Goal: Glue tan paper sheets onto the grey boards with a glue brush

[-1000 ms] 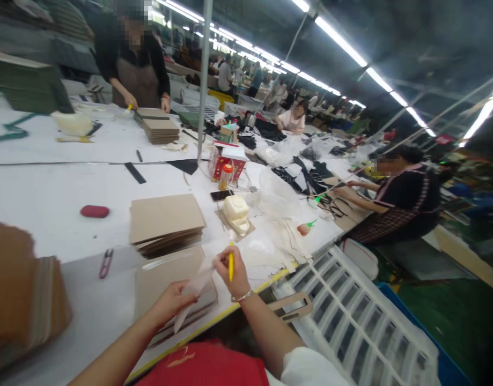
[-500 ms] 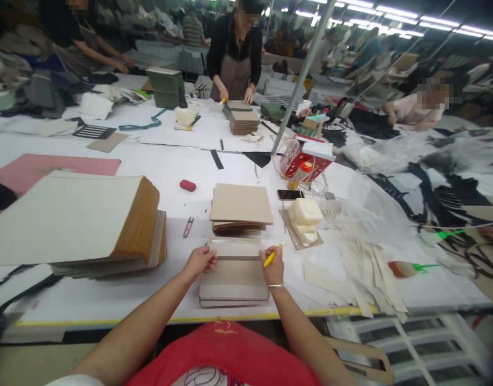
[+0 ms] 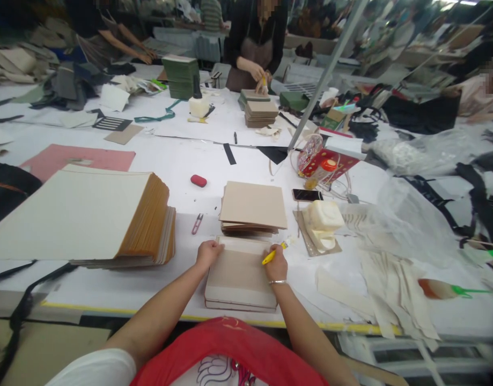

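Observation:
A low stack of beige board panels [image 3: 241,276] with pale borders lies flat before me near the table edge. My left hand [image 3: 208,254] is closed at the far left corner of the top panel, thumb laid on its edge. Held in my right hand [image 3: 277,265] is a yellow-handled brush [image 3: 269,257], its pale bristles pointing away to the right. The same hand rests against the panel's far right corner, and its fingertips are partly hidden. Just beyond lies another pile of beige boards [image 3: 253,203].
A tall stack of large pale sheets [image 3: 77,214] stands left, near pink-handled thread snips [image 3: 197,224] and a red case [image 3: 198,180]. To the right are a cream tub [image 3: 323,216], a phone [image 3: 307,195], cloth strips [image 3: 385,284] and a glue bottle [image 3: 437,288]. A co-worker [image 3: 256,48] stands opposite.
The far flap or sheet edge that was raised between my hands now lies flat on the panel. Both hands stay at its far corners. The view has tilted down and shifted left.

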Demonstrator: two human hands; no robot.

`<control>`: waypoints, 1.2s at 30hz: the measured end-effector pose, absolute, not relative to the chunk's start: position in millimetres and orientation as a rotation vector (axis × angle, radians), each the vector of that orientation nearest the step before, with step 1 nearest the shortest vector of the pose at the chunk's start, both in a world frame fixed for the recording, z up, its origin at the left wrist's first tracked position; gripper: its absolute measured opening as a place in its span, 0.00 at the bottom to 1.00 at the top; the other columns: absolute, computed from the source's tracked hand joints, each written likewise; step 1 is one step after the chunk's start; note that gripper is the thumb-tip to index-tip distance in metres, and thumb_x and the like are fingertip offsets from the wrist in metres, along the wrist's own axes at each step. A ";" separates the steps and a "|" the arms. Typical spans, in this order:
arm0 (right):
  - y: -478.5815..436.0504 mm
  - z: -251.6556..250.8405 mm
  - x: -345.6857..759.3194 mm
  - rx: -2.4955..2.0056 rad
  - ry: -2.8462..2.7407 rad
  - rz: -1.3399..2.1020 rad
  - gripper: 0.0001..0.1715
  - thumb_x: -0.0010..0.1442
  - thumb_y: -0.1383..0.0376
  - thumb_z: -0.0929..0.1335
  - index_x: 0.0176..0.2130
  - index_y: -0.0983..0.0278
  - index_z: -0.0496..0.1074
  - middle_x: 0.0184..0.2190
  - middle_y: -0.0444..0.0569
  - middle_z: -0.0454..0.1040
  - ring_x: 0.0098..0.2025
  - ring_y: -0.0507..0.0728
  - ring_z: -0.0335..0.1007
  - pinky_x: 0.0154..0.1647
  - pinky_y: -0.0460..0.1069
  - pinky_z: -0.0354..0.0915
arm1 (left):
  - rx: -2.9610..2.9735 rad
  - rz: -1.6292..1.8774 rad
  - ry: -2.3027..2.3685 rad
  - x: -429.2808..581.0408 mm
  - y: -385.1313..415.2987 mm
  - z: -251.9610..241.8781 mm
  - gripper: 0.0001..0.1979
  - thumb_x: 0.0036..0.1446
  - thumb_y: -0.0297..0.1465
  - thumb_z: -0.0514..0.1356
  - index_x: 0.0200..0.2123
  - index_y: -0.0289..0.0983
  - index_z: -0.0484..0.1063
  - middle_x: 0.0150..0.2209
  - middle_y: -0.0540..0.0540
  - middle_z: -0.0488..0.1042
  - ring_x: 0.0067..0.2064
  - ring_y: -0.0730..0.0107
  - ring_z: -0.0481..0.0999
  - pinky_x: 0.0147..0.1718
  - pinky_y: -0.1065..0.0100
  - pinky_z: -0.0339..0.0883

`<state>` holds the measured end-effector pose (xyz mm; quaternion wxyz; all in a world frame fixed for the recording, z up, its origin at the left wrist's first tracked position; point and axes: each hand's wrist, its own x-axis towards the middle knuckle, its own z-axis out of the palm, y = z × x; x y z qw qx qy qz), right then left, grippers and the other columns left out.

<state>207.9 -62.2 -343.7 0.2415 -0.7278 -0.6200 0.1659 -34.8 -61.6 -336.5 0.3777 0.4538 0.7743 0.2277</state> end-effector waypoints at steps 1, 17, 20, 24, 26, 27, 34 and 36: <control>-62.0 -343.8 208.2 -1.992 -1.704 0.450 0.15 0.54 0.58 0.58 0.39 0.63 0.60 0.26 0.44 0.67 0.24 0.52 0.61 0.26 0.46 0.53 | 1.142 0.573 1.976 -34.9 -61.0 -335.8 0.16 0.43 0.43 0.56 0.17 0.36 0.65 0.16 0.52 0.64 0.21 0.75 0.62 0.20 0.73 0.50; -59.9 -336.6 208.2 -2.103 -1.697 0.460 0.12 0.55 0.61 0.60 0.40 0.62 0.59 0.24 0.42 0.66 0.25 0.52 0.62 0.26 0.45 0.52 | 1.111 0.491 1.958 -26.5 -58.1 -329.9 0.16 0.42 0.42 0.56 0.14 0.37 0.58 0.13 0.52 0.62 0.17 0.75 0.59 0.18 0.73 0.49; -59.1 -335.3 207.1 -2.142 -1.695 0.469 0.13 0.54 0.61 0.60 0.41 0.62 0.59 0.24 0.42 0.66 0.25 0.52 0.62 0.26 0.45 0.52 | 1.147 0.468 1.983 -27.2 -59.5 -327.0 0.16 0.43 0.42 0.55 0.15 0.37 0.59 0.14 0.52 0.63 0.19 0.74 0.62 0.19 0.73 0.49; -57.5 -332.7 209.9 -2.214 -1.610 0.468 0.18 0.53 0.58 0.63 0.43 0.62 0.57 0.25 0.43 0.67 0.26 0.53 0.63 0.26 0.45 0.52 | 1.270 0.380 2.028 -28.9 -60.3 -320.2 0.16 0.46 0.43 0.54 0.18 0.37 0.60 0.16 0.51 0.64 0.21 0.72 0.64 0.20 0.73 0.50; -57.8 -329.5 214.3 -2.242 -1.558 0.457 0.20 0.52 0.57 0.63 0.43 0.63 0.57 0.26 0.44 0.67 0.26 0.53 0.64 0.26 0.46 0.53 | 1.351 0.349 2.102 -29.3 -61.8 -316.5 0.14 0.46 0.43 0.55 0.22 0.37 0.62 0.18 0.52 0.64 0.22 0.72 0.65 0.20 0.73 0.51; -58.7 -327.2 216.9 -2.252 -1.535 0.449 0.20 0.52 0.57 0.63 0.43 0.63 0.57 0.26 0.44 0.67 0.27 0.54 0.64 0.26 0.46 0.53 | 1.393 0.349 2.142 -29.5 -63.9 -314.1 0.13 0.47 0.42 0.55 0.26 0.37 0.63 0.19 0.52 0.64 0.22 0.71 0.65 0.21 0.72 0.51; -83.0 -315.8 238.0 -2.089 -1.488 0.414 0.19 0.53 0.57 0.60 0.43 0.65 0.58 0.28 0.47 0.68 0.27 0.54 0.65 0.27 0.46 0.55 | 2.023 0.948 1.986 -53.9 -130.0 -257.4 0.12 0.53 0.30 0.53 0.42 0.37 0.58 0.28 0.51 0.66 0.28 0.74 0.68 0.28 0.72 0.61; -89.3 -318.5 242.1 -2.000 -1.490 0.406 0.21 0.52 0.55 0.60 0.43 0.65 0.57 0.28 0.48 0.69 0.27 0.55 0.66 0.27 0.47 0.57 | 2.307 1.265 1.896 -75.4 -157.4 -223.6 0.15 0.50 0.29 0.57 0.41 0.38 0.58 0.30 0.50 0.67 0.31 0.73 0.69 0.32 0.71 0.64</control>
